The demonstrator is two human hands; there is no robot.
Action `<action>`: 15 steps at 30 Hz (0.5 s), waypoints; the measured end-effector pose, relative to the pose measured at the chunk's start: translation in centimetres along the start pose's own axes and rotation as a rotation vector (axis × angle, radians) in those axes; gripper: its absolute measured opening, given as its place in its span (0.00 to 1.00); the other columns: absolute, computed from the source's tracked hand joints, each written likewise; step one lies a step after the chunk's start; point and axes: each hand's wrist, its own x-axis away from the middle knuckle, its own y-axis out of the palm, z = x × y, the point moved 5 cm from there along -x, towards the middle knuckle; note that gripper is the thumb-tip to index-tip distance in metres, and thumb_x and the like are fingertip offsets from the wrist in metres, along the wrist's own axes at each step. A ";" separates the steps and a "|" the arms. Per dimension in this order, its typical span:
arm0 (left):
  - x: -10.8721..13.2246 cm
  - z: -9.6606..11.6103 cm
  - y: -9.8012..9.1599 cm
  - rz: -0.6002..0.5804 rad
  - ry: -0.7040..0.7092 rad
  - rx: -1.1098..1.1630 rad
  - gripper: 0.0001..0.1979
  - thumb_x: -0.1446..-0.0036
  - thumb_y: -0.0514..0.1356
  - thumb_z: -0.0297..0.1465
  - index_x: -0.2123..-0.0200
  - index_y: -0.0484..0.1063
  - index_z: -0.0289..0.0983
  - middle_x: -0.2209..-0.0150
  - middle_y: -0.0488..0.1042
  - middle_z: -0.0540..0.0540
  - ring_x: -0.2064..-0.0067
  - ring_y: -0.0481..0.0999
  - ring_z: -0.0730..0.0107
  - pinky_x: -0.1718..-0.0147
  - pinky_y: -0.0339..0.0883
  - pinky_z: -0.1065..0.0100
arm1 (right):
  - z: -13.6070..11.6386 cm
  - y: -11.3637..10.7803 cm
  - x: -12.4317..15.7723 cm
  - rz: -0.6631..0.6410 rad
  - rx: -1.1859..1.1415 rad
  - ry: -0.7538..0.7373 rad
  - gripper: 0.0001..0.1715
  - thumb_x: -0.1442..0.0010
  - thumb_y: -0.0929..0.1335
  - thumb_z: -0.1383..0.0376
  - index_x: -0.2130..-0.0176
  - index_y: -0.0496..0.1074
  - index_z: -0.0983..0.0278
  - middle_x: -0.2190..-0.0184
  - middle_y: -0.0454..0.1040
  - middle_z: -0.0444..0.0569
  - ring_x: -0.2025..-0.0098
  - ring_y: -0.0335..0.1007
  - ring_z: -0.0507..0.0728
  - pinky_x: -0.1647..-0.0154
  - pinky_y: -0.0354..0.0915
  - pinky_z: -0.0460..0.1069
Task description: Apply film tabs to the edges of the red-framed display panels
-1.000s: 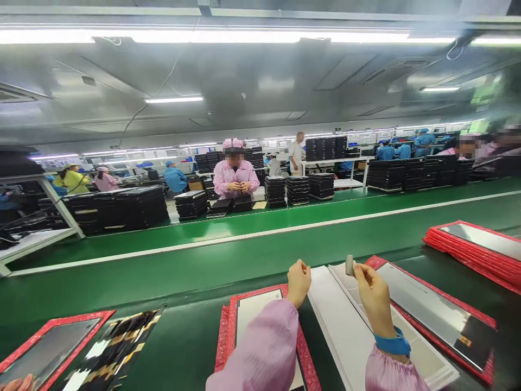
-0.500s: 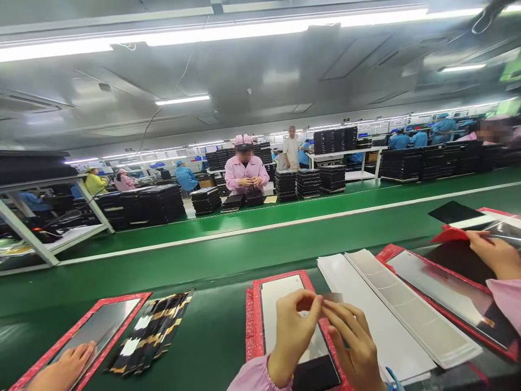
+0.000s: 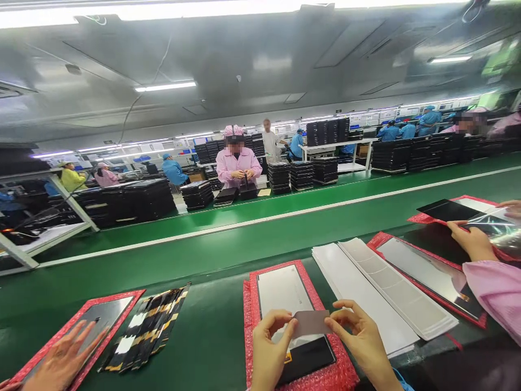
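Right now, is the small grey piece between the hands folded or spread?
The grey piece is spread flat; left hand and right hand hold opposite ends.

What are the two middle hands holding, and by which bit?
A grey-brown strip: the left hand pinches its left end, the right hand its right.

- grey strip (image 3: 311,323) goes from just the right hand (image 3: 360,336) a second ago to pinched at both ends, left hand (image 3: 273,342) is on it too now
- neighbour's hand (image 3: 65,353) over on the left is fanned out now
- black sheet (image 3: 442,210) pops up on the right
- person in white (image 3: 270,144) is further left
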 end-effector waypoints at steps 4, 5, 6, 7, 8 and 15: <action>1.4 -1.9 -0.4 0.081 -0.023 -0.221 0.14 0.52 0.59 0.45 0.74 0.72 0.39 0.73 0.74 0.50 0.68 0.72 0.66 0.66 0.65 0.69 | 0.8 0.1 1.0 -0.152 0.001 0.074 0.23 0.53 0.71 0.59 0.59 0.60 0.60 0.76 0.72 0.40 0.70 0.68 0.53 0.63 0.64 0.47; 1.7 -2.4 -0.5 0.088 -0.020 -0.255 0.16 0.53 0.59 0.47 0.75 0.72 0.39 0.75 0.74 0.50 0.70 0.72 0.66 0.68 0.64 0.69 | 1.1 0.1 1.2 -0.185 0.003 0.089 0.23 0.52 0.70 0.60 0.58 0.59 0.60 0.76 0.72 0.41 0.70 0.69 0.53 0.63 0.64 0.47; 1.9 -2.7 -0.5 0.095 -0.010 -0.287 0.18 0.54 0.58 0.49 0.76 0.72 0.39 0.77 0.73 0.50 0.72 0.71 0.67 0.70 0.64 0.69 | 1.4 0.2 1.4 -0.207 0.017 0.098 0.24 0.52 0.70 0.61 0.58 0.59 0.60 0.75 0.72 0.41 0.69 0.69 0.53 0.63 0.64 0.47; 2.2 -3.0 -0.5 0.105 0.003 -0.320 0.20 0.55 0.58 0.51 0.77 0.72 0.39 0.78 0.73 0.50 0.73 0.71 0.67 0.70 0.64 0.69 | 1.7 0.2 1.4 -0.220 0.044 0.100 0.24 0.52 0.70 0.62 0.57 0.58 0.60 0.75 0.73 0.40 0.69 0.69 0.53 0.64 0.64 0.47; 2.3 -3.3 -0.5 0.115 0.015 -0.353 0.22 0.56 0.57 0.53 0.77 0.72 0.39 0.78 0.73 0.49 0.73 0.70 0.66 0.70 0.64 0.68 | 2.1 0.1 1.5 -0.225 0.080 0.097 0.24 0.52 0.70 0.62 0.57 0.58 0.60 0.75 0.73 0.40 0.70 0.69 0.53 0.64 0.63 0.46; 2.8 -4.9 -0.6 0.105 0.010 -0.434 0.24 0.58 0.56 0.56 0.77 0.73 0.40 0.78 0.73 0.49 0.74 0.70 0.66 0.72 0.64 0.69 | 3.4 0.4 1.5 -0.234 0.218 0.063 0.22 0.51 0.68 0.64 0.58 0.56 0.60 0.76 0.73 0.39 0.72 0.68 0.52 0.68 0.61 0.46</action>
